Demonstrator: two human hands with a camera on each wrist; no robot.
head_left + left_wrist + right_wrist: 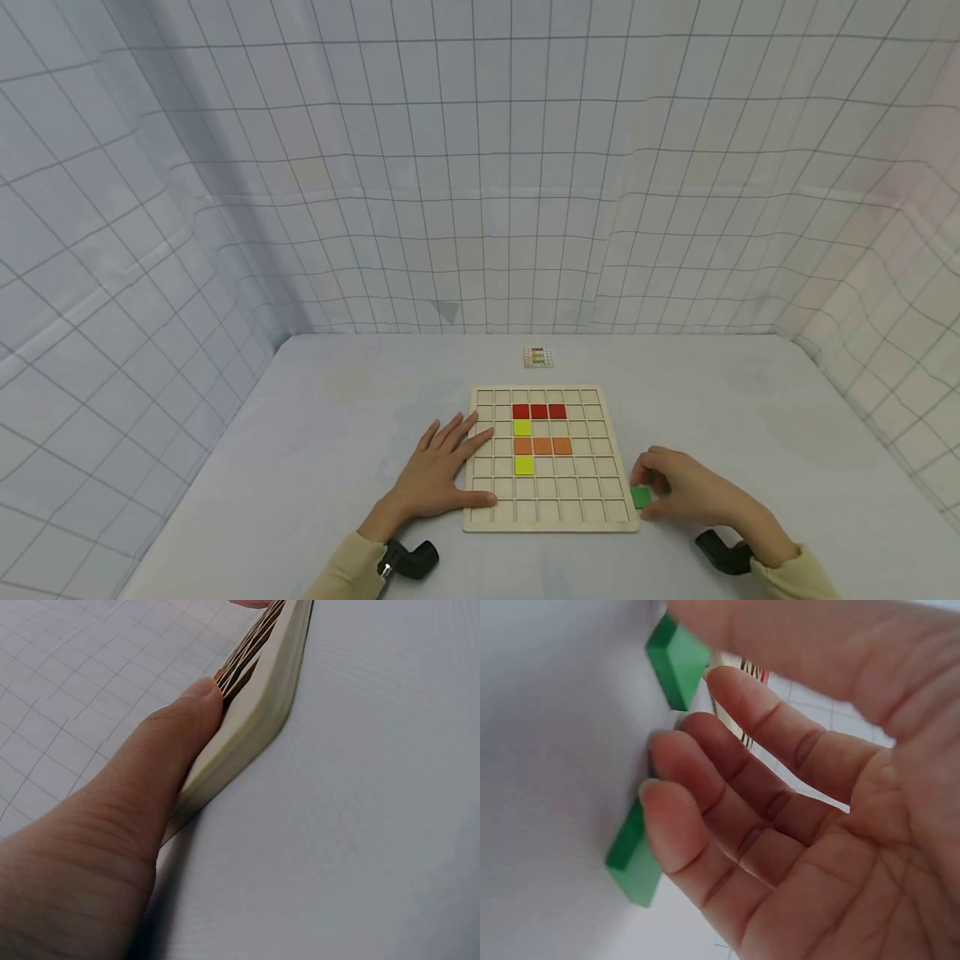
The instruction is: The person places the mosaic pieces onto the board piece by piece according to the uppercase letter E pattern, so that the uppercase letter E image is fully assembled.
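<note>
A pale wooden grid board (551, 514) lies flat on the table. Three red tiles (538, 412), a yellow tile (522, 427), three orange tiles (542, 447) and a second yellow tile (523, 466) sit in its cells. My left hand (431, 479) rests with spread fingers on the board's left edge; its thumb (169, 735) lies over the rim near the corner. Beside the board's lower right edge, my right hand (690, 490) pinches a green tile (679, 660) between thumb and index finger. Another green tile (636, 862) shows behind the other curled fingers.
A small card (538, 357) with a coloured grid pattern lies beyond the board. The white table (360, 392) is enclosed by hanging white sheets (480, 167) with a dark grid at the back and sides. Black wrist mounts (414, 560) sit at both wrists.
</note>
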